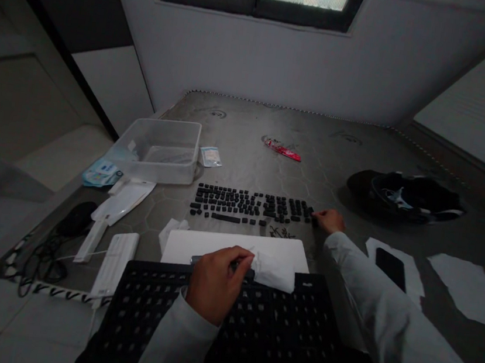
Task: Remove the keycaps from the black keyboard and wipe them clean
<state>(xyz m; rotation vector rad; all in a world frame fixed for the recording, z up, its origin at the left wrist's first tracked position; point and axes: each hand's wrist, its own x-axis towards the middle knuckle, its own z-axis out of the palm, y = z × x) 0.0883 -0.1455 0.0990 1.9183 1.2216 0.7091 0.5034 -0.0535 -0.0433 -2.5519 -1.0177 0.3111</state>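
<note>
- While the right hand (329, 220) is reaching out to the right end of the keycaps (251, 205), its fingertips are touching the last few there. Can't tell if it's actually pinching one, it's too dark and small.
- Meanwhile the left hand (215, 281) is curling shut on a white wipe (273, 271) and pressing it down at the far edge of the keyboard (224, 326). The keyboard is sitting stripped of its caps right in front of the person.
- The keycaps are lying in neat rows on the mattress (360, 155), just past a white board (199, 246) that's sitting between them and the keyboard.
- Other stuff lying around:
  - a clear tub (158, 150) off to the far left
  - a red wrapper (282, 149) further back
  - a phone (391, 267) on paper near the right sleeve
  - a mouse (76, 217) with cables at the left edge
- What I'd be worrying about:
  - The right sleeve is hanging low and close to that row end. One lazy drag sideways could be sweeping caps out of order.
  - The mattress is soft, so leaning on it might be tipping caps over or rolling them off toward the edge.
  - The light is dim and it's black caps on a grey surface, so grabbing the wrong cap or losing a stray one seems easy.
  - The keyboard is only being pinned by one hand, so pushing hard with the wipe could be sliding it.
</note>
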